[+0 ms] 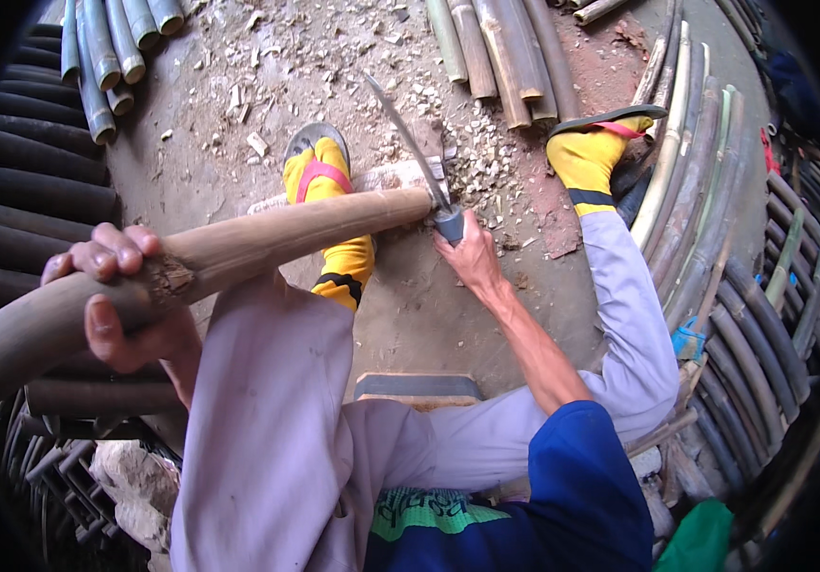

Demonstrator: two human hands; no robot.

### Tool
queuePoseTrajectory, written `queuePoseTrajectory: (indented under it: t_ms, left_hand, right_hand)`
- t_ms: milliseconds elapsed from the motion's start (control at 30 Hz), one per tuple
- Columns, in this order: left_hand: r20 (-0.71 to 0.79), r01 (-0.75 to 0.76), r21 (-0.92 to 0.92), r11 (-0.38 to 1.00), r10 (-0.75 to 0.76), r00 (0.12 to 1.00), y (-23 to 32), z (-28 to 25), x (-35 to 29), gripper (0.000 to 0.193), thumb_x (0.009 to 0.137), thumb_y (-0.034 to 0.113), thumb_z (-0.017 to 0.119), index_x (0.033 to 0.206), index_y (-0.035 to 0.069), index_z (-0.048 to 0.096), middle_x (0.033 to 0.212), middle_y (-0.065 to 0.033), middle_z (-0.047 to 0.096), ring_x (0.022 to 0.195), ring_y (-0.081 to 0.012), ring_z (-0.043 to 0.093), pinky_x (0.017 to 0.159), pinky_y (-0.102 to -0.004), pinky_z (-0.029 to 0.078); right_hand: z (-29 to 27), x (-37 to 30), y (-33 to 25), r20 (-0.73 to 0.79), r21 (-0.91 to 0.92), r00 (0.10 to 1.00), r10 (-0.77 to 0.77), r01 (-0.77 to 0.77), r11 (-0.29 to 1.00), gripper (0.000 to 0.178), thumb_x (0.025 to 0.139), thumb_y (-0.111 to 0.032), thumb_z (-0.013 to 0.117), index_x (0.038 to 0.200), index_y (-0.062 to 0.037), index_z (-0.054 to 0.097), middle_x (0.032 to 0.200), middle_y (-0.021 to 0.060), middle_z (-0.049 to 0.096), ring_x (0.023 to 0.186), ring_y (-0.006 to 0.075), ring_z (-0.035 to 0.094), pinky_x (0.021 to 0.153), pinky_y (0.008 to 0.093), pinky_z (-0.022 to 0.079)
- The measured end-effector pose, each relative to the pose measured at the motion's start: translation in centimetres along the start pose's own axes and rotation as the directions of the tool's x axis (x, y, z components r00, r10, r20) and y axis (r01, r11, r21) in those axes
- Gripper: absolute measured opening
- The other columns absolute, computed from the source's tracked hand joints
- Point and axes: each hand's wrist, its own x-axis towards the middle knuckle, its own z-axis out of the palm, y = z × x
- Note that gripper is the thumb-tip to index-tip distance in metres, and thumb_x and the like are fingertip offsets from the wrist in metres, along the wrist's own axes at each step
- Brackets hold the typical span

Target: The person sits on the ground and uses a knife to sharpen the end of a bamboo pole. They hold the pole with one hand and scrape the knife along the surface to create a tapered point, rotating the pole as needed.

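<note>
A thick brown bamboo pole [295,229] slants across my raised knee, running from the left edge up to the middle. My left hand [119,286] grips it from the side near a rough node, thumb below and fingers over the top. In my right hand [475,255] is a machete [400,124], held by its dark grey handle. Its narrow curved blade rises up and to the left, right beside the pole's far end. Whether the blade touches the pole I cannot tell. Behind that end lies a pale wood block [400,175] on the ground.
Wood chips [496,162] litter the floor ahead. Dark bamboo poles [38,181] are stacked at the left, with more poles [500,48] at the far side and long ones [696,181] along the right. My yellow-socked feet [319,172] wear sandals. A low wooden stool [417,389] is beneath me.
</note>
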Motion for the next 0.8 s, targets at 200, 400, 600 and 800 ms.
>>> queuePoseTrajectory:
  t_ms: [200, 400, 600, 800]
  left_hand:
    - [0.100, 0.004, -0.011, 1.000, -0.002, 0.995, -0.8, -1.5, -0.2, 0.050, 0.072, 0.026, 0.054, 0.117, 0.006, 0.048, 0.087, -0.0091, 0.053, 0.078, -0.0218, 0.051, 0.075, -0.0397, 0.046]
    - [-0.291, 0.182, 0.150, 0.972, -0.132, 0.947, 1.5, 3.7, 0.6, 0.044, 0.077, 0.023, 0.058, 0.116, 0.007, 0.045, 0.091, -0.0096, 0.050, 0.085, -0.0222, 0.052, 0.084, -0.0416, 0.046]
    - [-0.365, 0.128, 0.385, 0.914, 0.023, 0.931, 1.3, 2.5, 0.3, 0.039, 0.081, 0.017, 0.059, 0.113, 0.006, 0.041, 0.086, -0.0076, 0.051, 0.078, -0.0168, 0.054, 0.078, -0.0367, 0.049]
    - [-0.432, 0.158, 0.186, 0.970, -0.064, 0.900, 1.8, 3.4, -0.1, 0.036, 0.075, 0.014, 0.056, 0.109, 0.005, 0.044, 0.085, -0.0084, 0.050, 0.082, -0.0194, 0.050, 0.081, -0.0368, 0.046]
  right_hand:
    - [-1.4, -1.6, -2.0, -0.121, 0.241, 0.983, -0.137, 0.163, 0.957, 0.029, 0.084, -0.022, 0.065, 0.099, -0.0014, 0.049, 0.077, 0.0183, 0.066, 0.061, 0.0241, 0.067, 0.050, 0.0331, 0.056]
    - [-1.2, -0.6, -1.6, 0.087, 0.064, 0.995, -0.049, 0.044, 0.997, 0.034, 0.082, -0.020, 0.066, 0.101, 0.0002, 0.048, 0.073, 0.0210, 0.065, 0.065, 0.0337, 0.068, 0.053, 0.0400, 0.053]
    - [-4.1, -2.1, -6.6, -0.116, 0.202, 0.989, -0.094, 0.117, 0.972, 0.036, 0.082, -0.021, 0.068, 0.104, 0.0008, 0.050, 0.080, 0.0180, 0.065, 0.073, 0.0303, 0.068, 0.060, 0.0376, 0.054]
    - [-0.1, -0.3, -0.9, 0.054, 0.031, 0.998, 0.018, -0.020, 0.999, 0.029, 0.086, -0.019, 0.062, 0.097, 0.0016, 0.044, 0.066, 0.0161, 0.061, 0.052, 0.0274, 0.064, 0.043, 0.0363, 0.054]
